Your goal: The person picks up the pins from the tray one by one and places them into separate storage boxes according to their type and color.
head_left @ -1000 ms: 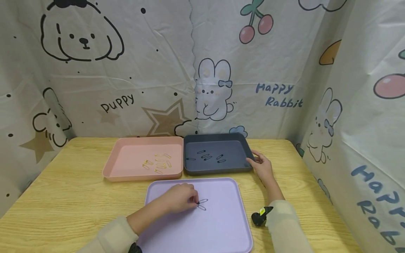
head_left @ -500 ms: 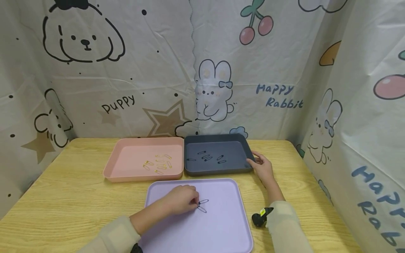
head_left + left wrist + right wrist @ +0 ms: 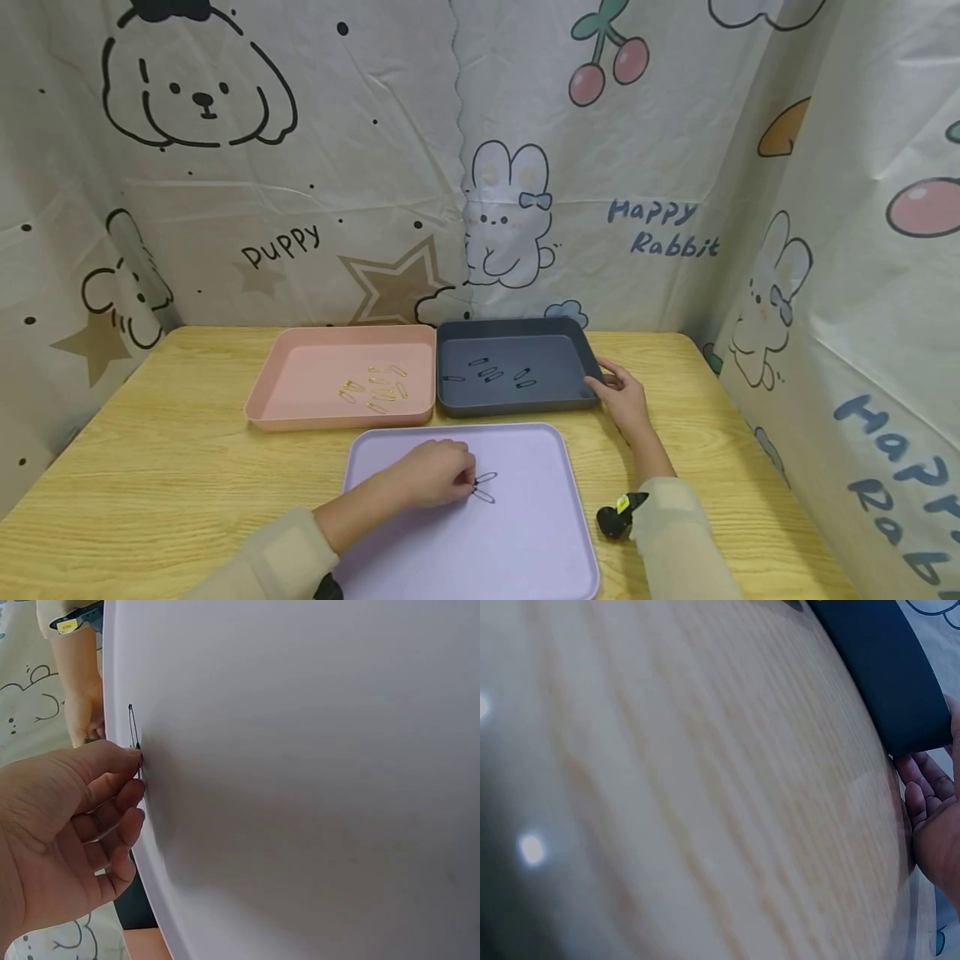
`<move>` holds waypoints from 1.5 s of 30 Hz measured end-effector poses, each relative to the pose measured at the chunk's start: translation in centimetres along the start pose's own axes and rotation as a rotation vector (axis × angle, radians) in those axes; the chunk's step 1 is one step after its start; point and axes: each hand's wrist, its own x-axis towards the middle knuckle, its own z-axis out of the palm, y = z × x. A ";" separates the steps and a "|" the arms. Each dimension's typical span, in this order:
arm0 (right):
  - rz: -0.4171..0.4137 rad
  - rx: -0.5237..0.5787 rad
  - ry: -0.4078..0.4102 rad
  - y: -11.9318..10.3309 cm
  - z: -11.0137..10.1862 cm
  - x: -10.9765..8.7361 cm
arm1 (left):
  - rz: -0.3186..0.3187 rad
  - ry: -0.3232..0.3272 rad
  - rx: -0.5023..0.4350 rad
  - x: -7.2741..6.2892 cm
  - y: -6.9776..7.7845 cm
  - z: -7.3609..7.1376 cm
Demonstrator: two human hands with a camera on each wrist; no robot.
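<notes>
Over the lilac tray (image 3: 480,550), my left hand (image 3: 437,472) has its thumb and forefinger together at the head end of a black safety pin (image 3: 487,477). A second black safety pin (image 3: 484,497) fans out beside it from the same spot. In the left wrist view the fingertips pinch the pin (image 3: 133,724) right at the tray surface; the other fingers are loosely bent. My right hand (image 3: 621,393) grips the right wall of the dark blue-grey tray (image 3: 517,408), thumb on the rim and fingers outside. Several black safety pins (image 3: 489,373) lie inside that tray.
Left of the dark tray and against it stands a pink tray (image 3: 300,367) with several gold safety pins (image 3: 382,393). All the trays are on a wood-grain table (image 3: 187,467). A printed cloth (image 3: 390,167) hangs behind and at both sides.
My left hand has shifted slightly to the right, and the two black pins at its fingertips have moved with it. The right hand stays at the dark tray's edge.
</notes>
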 end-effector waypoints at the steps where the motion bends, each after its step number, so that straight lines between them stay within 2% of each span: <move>1: -0.010 -0.008 0.005 0.5 0.0 0.3 | -0.001 -0.003 -0.004 0.0 0.0 0.0; 11: -0.019 -0.025 0.016 0.8 0.0 0.3 | 0.021 -0.009 -0.012 0.1 0.1 0.2; 16: -0.022 -0.021 0.015 0.7 0.1 0.3 | 0.019 0.007 -0.063 0.0 0.0 -0.1; 21: -0.021 -0.022 0.020 0.6 0.1 0.4 | -0.019 0.010 -0.121 0.2 -0.1 -0.6; 28: -0.024 -0.030 0.025 0.5 0.0 0.3 | -0.107 -0.007 -0.204 1.0 -0.4 -1.5; 37: -0.021 -0.032 0.017 0.5 0.1 0.2 | -0.198 0.099 -0.271 1.9 -1.4 -2.9; 45: -0.021 -0.020 0.014 0.6 0.0 0.4 | -0.218 0.184 -0.323 2.8 -2.7 -3.7</move>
